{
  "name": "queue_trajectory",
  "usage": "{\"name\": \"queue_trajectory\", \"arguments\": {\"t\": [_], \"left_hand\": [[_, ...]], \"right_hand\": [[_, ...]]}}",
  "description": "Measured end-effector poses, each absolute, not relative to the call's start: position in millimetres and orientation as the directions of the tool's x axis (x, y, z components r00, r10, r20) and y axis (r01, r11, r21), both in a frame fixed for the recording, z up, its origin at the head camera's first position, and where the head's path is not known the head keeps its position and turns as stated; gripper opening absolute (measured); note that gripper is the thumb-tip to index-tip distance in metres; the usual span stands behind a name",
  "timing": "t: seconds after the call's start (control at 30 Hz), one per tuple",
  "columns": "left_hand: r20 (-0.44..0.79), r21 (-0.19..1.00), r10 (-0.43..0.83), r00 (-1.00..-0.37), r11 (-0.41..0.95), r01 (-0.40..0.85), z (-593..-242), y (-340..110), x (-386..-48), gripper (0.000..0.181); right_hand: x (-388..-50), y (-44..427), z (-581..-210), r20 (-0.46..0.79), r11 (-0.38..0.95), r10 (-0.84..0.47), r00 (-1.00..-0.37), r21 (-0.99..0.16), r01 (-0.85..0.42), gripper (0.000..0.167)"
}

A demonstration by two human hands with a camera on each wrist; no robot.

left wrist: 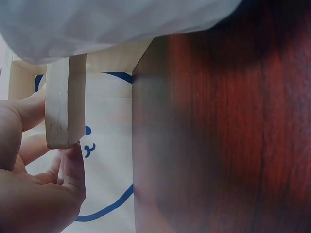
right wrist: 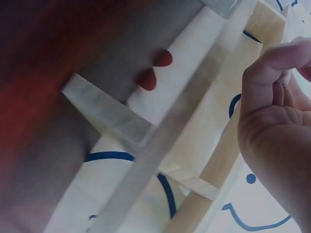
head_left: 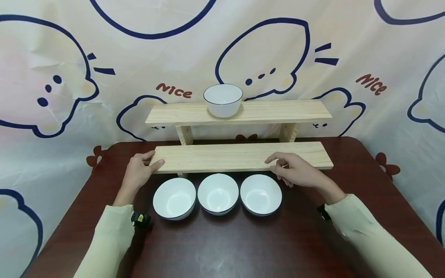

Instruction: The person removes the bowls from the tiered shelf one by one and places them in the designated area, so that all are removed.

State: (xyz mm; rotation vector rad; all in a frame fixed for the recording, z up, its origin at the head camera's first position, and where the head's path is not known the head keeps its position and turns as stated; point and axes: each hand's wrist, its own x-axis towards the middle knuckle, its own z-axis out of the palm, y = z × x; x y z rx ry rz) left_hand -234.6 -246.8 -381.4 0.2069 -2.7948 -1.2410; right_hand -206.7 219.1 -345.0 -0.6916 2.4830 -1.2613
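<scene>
My left hand [head_left: 136, 174] grips the left end of a two-tier wooden shelf [head_left: 226, 157] at its lower board. In the left wrist view the thumb and fingers lie on either side of the board end [left wrist: 65, 107]. Over the right part of that board's front edge hovers my right hand [head_left: 295, 168], its fingers loosely bent and holding nothing. Three white dark-rimmed bowls stand in a row before the shelf: a left bowl [head_left: 174, 198], a middle bowl [head_left: 218, 193] and a right bowl [head_left: 261, 194], the last nearest my right hand.
On the upper board [head_left: 278, 110] sits another white bowl [head_left: 223, 101], left of its middle. The shelf stands at the back of a dark reddish-brown table [head_left: 222, 247]. Behind it hangs a pale curtain [head_left: 167, 61] with blue cartoon outlines.
</scene>
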Motion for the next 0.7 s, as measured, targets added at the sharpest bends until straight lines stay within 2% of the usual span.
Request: {"name": "queue_trajectory", "arguments": {"t": [0.7], "left_hand": [[-0.006, 0.727, -0.136, -0.991, 0.679, -0.098, -377.7, -246.5, -233.8, 0.065]], "right_hand": [[-232.6, 195.0, -313.1, 0.096, 0.453, -0.444, -0.891, -0.834, -0.315, 0.033]]}}
